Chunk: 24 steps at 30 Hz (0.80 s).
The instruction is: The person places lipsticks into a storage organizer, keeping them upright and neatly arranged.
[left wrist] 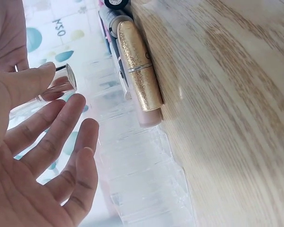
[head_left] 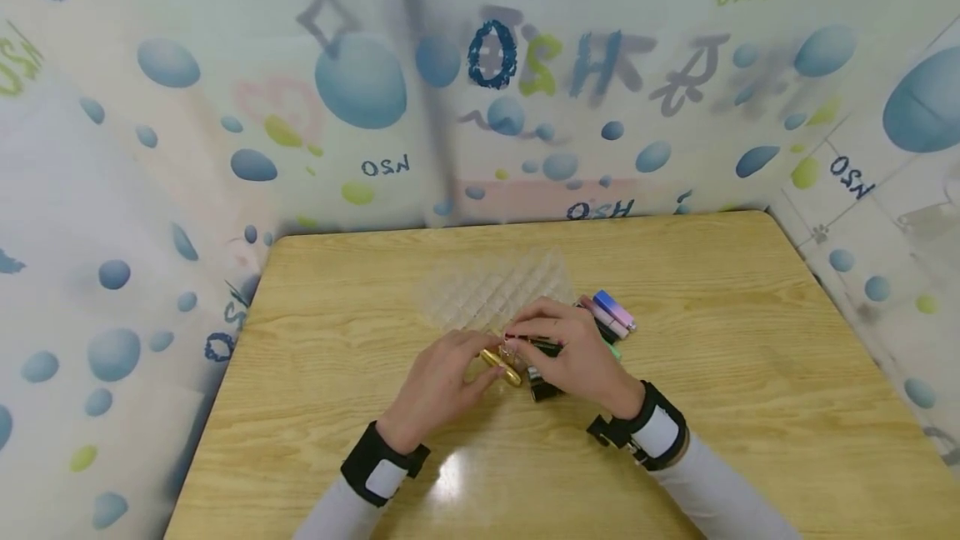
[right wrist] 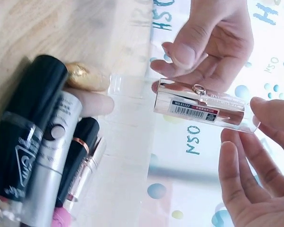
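A clear-and-metallic lipstick tube [right wrist: 203, 106] with a barcode label is held between both hands, raised above the table. My left hand [head_left: 438, 373] pinches one end between thumb and fingers, its other fingers loosely bent. At the opposite end, my right hand [head_left: 581, 357] grips the tube with thumb and fingertips. In the left wrist view the tube [left wrist: 62, 84] shows only partly behind the left thumb. Just below the hands lies a gold glittery lipstick [left wrist: 138, 66], beside a pale pink tube [left wrist: 150, 118].
Behind the hands stands a clear plastic organizer [head_left: 487, 286] with slanted compartments. To the right lie several lipsticks, among them a black tube [right wrist: 26, 123], a silver tube [right wrist: 54, 156] and a blue-purple one [head_left: 612, 307]. All are on a wooden table [head_left: 322, 315] against a patterned cloth backdrop.
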{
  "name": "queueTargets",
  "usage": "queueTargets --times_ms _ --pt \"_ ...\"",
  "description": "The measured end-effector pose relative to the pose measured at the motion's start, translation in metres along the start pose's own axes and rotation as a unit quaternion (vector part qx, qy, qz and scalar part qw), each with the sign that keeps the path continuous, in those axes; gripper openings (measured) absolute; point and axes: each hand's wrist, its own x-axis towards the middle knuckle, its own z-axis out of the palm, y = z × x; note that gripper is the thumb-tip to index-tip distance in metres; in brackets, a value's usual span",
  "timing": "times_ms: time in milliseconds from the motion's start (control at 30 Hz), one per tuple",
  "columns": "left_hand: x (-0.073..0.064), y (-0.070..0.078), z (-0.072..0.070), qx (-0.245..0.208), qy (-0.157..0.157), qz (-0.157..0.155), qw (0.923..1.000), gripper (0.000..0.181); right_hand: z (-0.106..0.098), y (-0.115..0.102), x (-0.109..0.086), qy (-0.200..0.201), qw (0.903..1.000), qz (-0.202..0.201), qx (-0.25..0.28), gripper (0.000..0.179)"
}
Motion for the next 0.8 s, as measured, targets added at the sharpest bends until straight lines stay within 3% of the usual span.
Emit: queueTargets --times_ms 500,800 --pt "0.0 -0.005 0.003 0.014 0.01 0.009 0.9998 0.033 -0.026 0.02 0.023 0.051 0.998 0.011 -0.034 0.013" --pt "0.004 -0.008 0.002 0.036 0.01 0.008 0.9993 0.034 -0.043 0.048 0.045 0.092 0.9947 0.015 -0.044 0.015"
